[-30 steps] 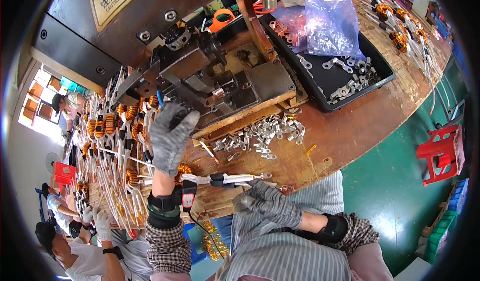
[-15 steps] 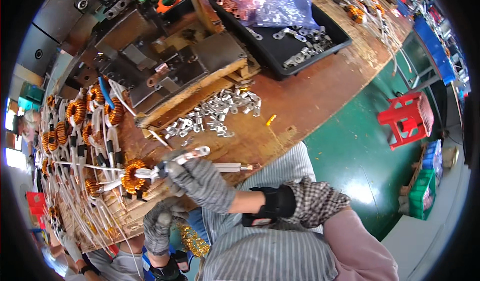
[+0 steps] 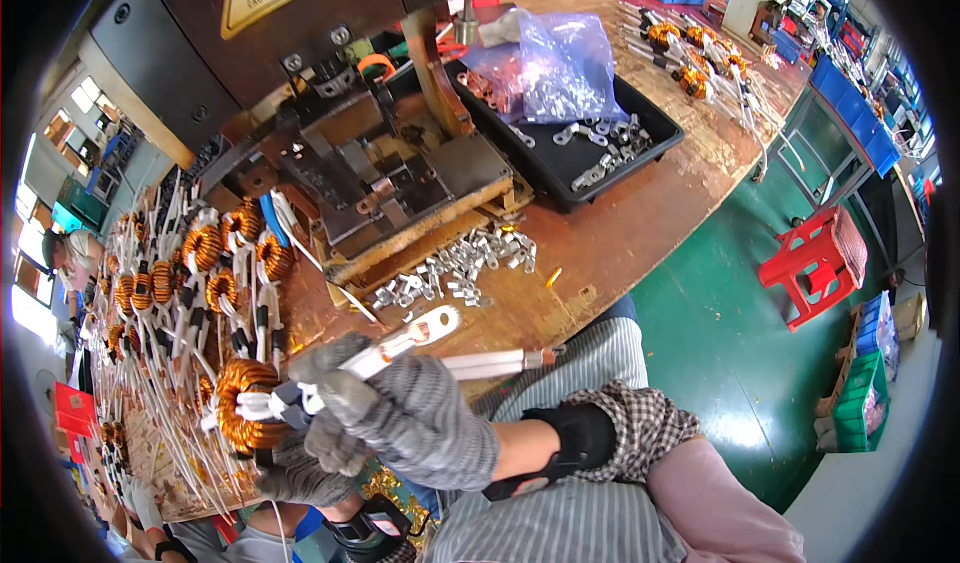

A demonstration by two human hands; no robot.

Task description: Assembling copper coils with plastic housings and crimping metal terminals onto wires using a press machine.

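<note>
My right hand [image 3: 410, 413], in a grey knit glove, is closed around the white leads of a copper-wound ring coil [image 3: 248, 403]. A silver cable lug [image 3: 438, 327] sits on one lead's end, pointing up and right above my fingers. Another white lead [image 3: 485, 363] runs out beyond that hand to a bare copper end. Just below the coil is my gloved left hand [image 3: 308, 473], its fingers curled and partly hidden; what they hold is unclear. Loose cable lugs [image 3: 465, 263] lie heaped on the wooden bench [image 3: 600, 228] ahead.
A dark press machine [image 3: 330, 23] stands over a metal die [image 3: 375, 203] on the bench. Right of it is a black tray [image 3: 570, 193] with lugs and a plastic bag [image 3: 570, 68]. Many wired coils [image 3: 160, 283] crowd the left. A red stool [image 3: 815, 268] stands on the green floor.
The coil and lug have come nearer and turned. My left hand has moved down and in beside the coil. The view has tilted up, bringing more of the press into sight.
</note>
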